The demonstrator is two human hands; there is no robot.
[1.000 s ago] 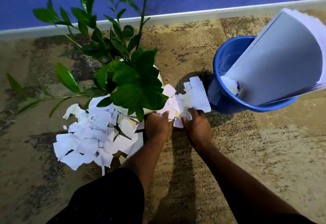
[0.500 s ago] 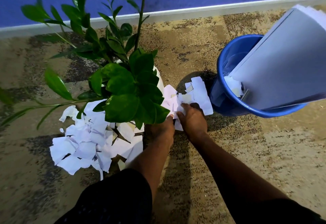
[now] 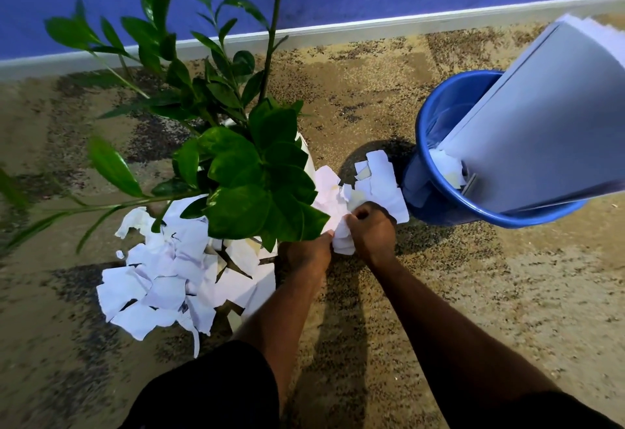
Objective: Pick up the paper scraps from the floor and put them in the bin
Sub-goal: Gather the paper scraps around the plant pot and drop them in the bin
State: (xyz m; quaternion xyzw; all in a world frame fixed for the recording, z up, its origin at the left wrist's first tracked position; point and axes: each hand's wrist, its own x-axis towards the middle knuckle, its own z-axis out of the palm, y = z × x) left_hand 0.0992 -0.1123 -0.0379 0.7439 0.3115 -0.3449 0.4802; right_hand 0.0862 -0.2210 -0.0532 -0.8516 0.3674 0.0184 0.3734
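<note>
Since a moment ago, the two hands have drawn together and bunched the loose sheets between them into a crumpled wad, where before they lay flatter on the pile. The right hand [image 3: 372, 232] is curled into a fist around the wad of paper scraps [image 3: 343, 241], knuckles up. The left hand [image 3: 309, 252] presses against the wad's left side, fingertips touching it; whether it fully grips cannot be told, since leaves hide part of it.

More scraps fan out just beyond the hands, reaching right toward the blue bin [image 3: 439, 198], which stands close by on the right, already holding some paper and a large grey folder [image 3: 541, 124] leaning out of it. A much larger heap of scraps [image 3: 162, 279] lies to the left on the carpeted floor [image 3: 473, 293], around the base of a potted plant [image 3: 236, 158] in a white pot.

The paper looks light, thin and soft, easily torn and prone to slipping out in single pieces, so gathering it from underneath and squeezing the bundle at its middle seems the safest hold.
</note>
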